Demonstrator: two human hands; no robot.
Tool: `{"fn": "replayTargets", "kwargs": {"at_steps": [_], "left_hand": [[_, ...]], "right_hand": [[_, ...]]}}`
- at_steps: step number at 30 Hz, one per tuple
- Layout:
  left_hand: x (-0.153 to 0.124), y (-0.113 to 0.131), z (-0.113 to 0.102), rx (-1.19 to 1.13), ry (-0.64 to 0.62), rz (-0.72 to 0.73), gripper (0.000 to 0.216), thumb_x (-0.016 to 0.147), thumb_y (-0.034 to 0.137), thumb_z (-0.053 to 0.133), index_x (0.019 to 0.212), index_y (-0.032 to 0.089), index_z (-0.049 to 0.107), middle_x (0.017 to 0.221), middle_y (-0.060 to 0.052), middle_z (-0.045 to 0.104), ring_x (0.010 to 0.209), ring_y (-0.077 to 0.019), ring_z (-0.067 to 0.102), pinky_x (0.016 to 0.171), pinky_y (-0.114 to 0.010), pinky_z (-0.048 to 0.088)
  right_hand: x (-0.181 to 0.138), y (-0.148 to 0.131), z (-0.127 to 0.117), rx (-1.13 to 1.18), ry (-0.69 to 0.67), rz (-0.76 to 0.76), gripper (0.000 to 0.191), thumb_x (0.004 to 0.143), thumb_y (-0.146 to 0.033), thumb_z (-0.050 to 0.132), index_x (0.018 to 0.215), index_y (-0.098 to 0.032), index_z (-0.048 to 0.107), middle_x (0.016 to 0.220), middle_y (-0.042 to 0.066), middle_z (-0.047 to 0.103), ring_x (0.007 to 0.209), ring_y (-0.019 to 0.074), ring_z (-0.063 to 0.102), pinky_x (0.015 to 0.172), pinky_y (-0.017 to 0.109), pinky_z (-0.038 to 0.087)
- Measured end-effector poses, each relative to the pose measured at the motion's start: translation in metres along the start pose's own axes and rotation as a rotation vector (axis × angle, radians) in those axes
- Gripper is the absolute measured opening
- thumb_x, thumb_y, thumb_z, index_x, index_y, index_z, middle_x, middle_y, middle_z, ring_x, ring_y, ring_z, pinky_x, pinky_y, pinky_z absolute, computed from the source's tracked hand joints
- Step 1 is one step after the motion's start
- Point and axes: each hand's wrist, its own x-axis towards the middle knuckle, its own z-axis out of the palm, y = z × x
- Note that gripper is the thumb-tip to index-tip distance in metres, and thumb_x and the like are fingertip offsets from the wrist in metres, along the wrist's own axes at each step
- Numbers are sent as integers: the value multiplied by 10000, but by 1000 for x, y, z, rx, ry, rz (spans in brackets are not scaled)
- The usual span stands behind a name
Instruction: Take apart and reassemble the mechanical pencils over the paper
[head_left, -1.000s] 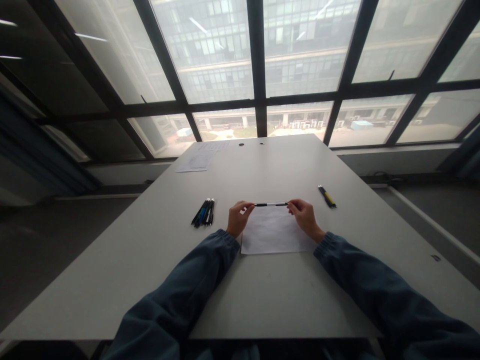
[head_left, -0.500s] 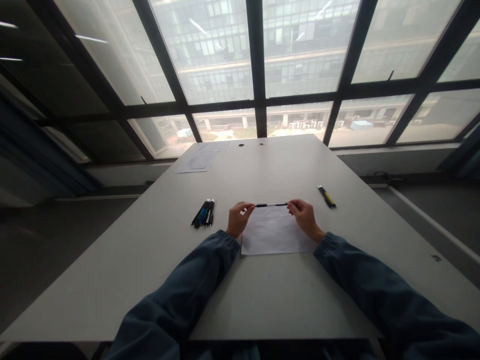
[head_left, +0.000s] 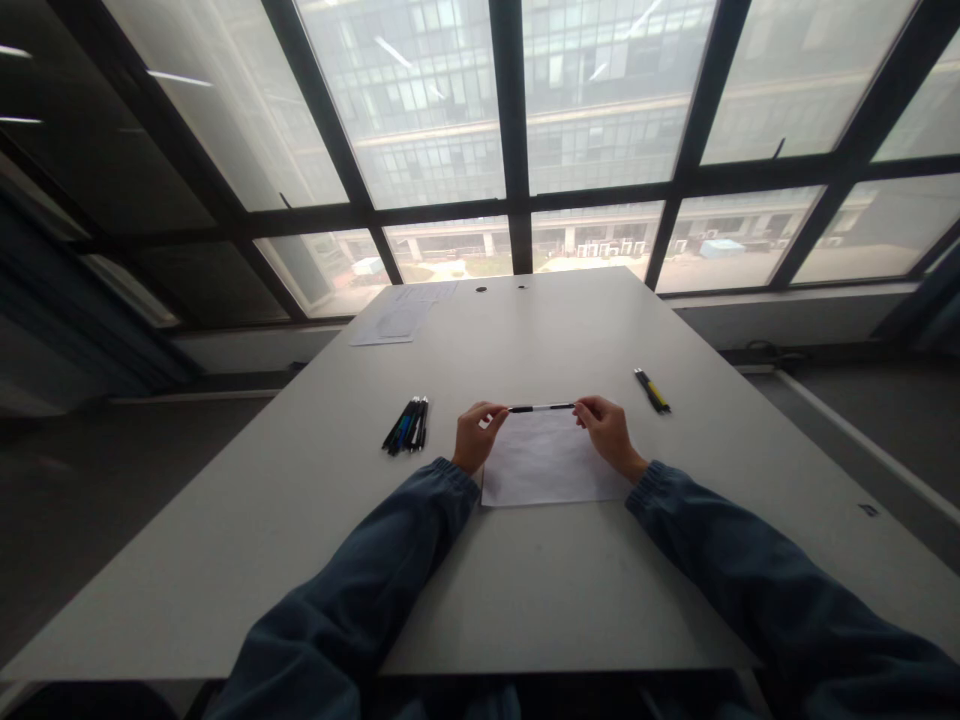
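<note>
A thin black-and-white pen [head_left: 541, 407] is held level above the far edge of a white sheet of paper [head_left: 547, 465]. My left hand [head_left: 475, 436] pinches its left end and my right hand [head_left: 607, 432] pinches its right end. Both hands are closed on the pen, with dark blue sleeves running back toward me. The paper lies flat on the grey table [head_left: 525, 560] between my wrists.
A bundle of several dark pens [head_left: 407, 425] lies to the left of my hands. A yellow-and-black pen [head_left: 652, 390] lies to the right. Printed sheets [head_left: 397, 318] rest at the table's far left corner. Large windows stand beyond the table's far edge.
</note>
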Motion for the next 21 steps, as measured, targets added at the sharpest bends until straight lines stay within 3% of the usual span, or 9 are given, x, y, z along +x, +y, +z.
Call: {"fn": "replayTargets", "kwargs": {"at_steps": [21], "left_hand": [[0,3,0,-6,-7,-12,209,876,372,645,814,189,725,814,-42,714,705,-154,605,653,-281,481]], "right_hand": [[0,-3,-1,-22,0,-2,302,843,-451,624,771,-162,673,620,33,649,548,154,582,516,264,452]]}}
